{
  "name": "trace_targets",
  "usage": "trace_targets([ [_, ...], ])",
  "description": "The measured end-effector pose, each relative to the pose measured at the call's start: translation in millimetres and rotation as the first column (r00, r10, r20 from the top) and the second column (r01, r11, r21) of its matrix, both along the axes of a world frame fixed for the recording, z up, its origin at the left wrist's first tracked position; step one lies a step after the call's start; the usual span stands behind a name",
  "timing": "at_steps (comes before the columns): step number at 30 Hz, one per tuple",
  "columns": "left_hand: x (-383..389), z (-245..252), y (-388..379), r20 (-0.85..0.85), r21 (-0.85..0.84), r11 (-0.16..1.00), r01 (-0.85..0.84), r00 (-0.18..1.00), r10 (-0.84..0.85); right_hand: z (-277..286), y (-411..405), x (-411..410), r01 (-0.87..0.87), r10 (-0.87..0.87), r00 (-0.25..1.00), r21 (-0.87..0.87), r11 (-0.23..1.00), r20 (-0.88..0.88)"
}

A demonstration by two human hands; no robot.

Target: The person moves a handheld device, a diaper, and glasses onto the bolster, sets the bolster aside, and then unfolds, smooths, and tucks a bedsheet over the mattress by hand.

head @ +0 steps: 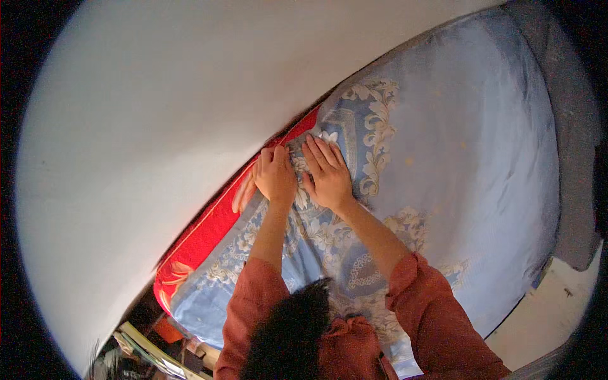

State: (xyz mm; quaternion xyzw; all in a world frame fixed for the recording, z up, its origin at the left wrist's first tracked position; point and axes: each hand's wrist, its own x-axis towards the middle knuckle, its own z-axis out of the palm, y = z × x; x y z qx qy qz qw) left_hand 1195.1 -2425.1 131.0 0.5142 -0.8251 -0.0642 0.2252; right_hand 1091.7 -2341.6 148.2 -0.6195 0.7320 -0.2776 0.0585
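Note:
A blue bed sheet (413, 161) with cream scroll and leaf patterns lies over a red mattress (209, 228) with a floral print. Along the wall side, a strip of the red surface shows beyond the sheet's grey hem. My left hand (276, 175) is at this hem, its fingers bent down over the cloth, with the fingertips partly hidden. Just to its right, my right hand (328, 173) rests flat on the sheet, fingers stretched out and holding nothing. Below the hands, the cloth is creased in folds that run towards my body.
A white wall (142, 118) runs close along the mattress's far side. At the lower left are stacked flat items (147, 351), perhaps books, and an orange object (168, 330). Pale floor (541, 304) shows at the lower right. Dark hair hangs into view at the bottom.

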Motion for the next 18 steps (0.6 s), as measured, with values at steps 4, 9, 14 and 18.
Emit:
trace_targets([
  [4,1.5,-0.1,-0.3,0.042,0.013,1.000,0.008,0.999,-0.009,-6.3,0.8,1.4,-0.015,0.015,1.000,0.005,1.000,0.005],
  [9,-4.2,-0.6,-1.7,0.027,-0.021,1.000,0.022,0.999,-0.021,-7.0,0.5,-6.2,-0.031,0.031,0.999,-0.003,1.000,-0.019],
  [14,1.4,-4.1,1.9,0.021,-0.012,1.000,0.021,1.000,-0.021,-7.0,5.3,1.3,-0.025,0.025,0.999,0.002,1.000,-0.046],
  [18,1.4,-2.7,4.5,0.037,-0.002,0.999,0.039,0.999,-0.039,-3.0,7.6,1.1,-0.027,0.028,0.997,0.015,1.000,-0.077],
])
